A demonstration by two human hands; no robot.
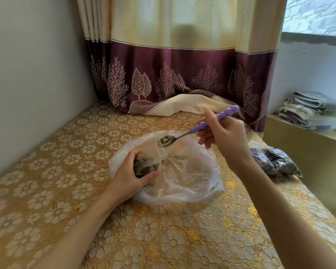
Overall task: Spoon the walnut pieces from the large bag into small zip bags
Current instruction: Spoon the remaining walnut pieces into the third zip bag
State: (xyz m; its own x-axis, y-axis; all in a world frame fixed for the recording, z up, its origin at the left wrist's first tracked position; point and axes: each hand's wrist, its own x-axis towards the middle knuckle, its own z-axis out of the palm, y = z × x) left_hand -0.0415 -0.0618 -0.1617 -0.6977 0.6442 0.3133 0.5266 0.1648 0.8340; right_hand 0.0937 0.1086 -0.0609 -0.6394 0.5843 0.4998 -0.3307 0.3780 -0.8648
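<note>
Loaded spoon (184, 135) above bag (192, 171) rim

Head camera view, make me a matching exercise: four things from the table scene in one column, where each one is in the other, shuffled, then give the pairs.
Things:
1. spoon
2. small zip bag
3. large bag
4. filled bags

Places:
A. gripped in the left hand
B. lying at the table's right edge
C. held in the right hand
D. spread on the tablecloth under the spoon

Pairs: 1-C, 2-A, 3-D, 4-B
</note>
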